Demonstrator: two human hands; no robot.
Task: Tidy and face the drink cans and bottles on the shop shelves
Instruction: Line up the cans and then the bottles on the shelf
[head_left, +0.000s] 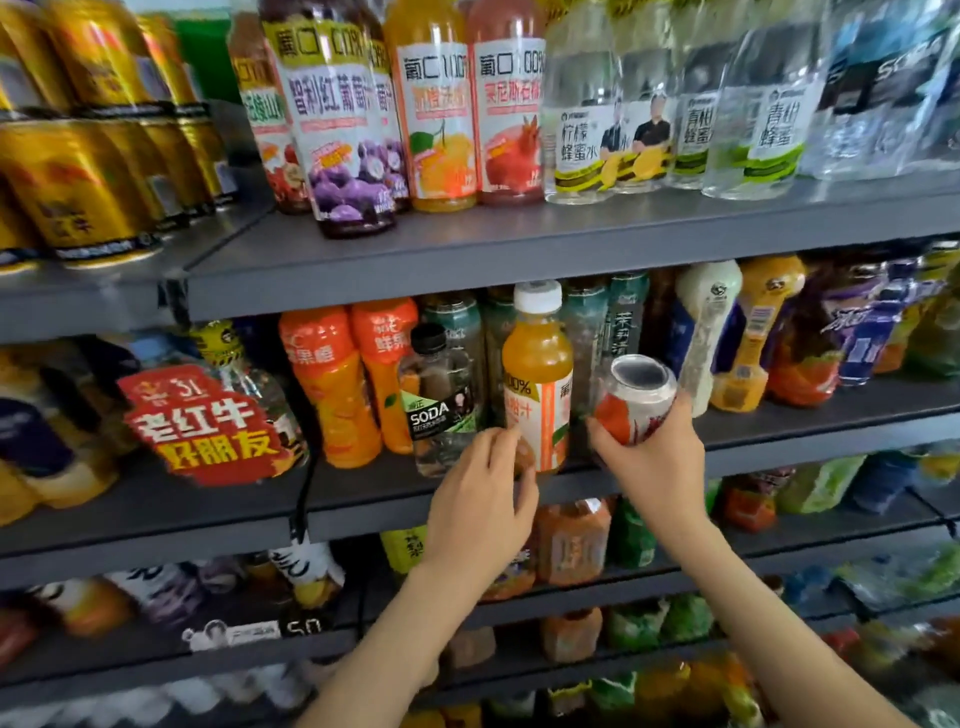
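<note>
My right hand (660, 462) clamps the can (636, 400) (tilted, top towards me). My left hand (483, 499), fingers relaxed, touches the orange juice bottle (537, 364) at its base.

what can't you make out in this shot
1. Can label, head view: the right hand covers its lower part, the rest is blurred.
2. Left hand on the juice bottle, head view: grip or touch unclear, its back hides the fingertips.
3. Lower-shelf bottles, head view: too blurred to read.
4. Gold cans, head view: cut off by the left edge.
</note>
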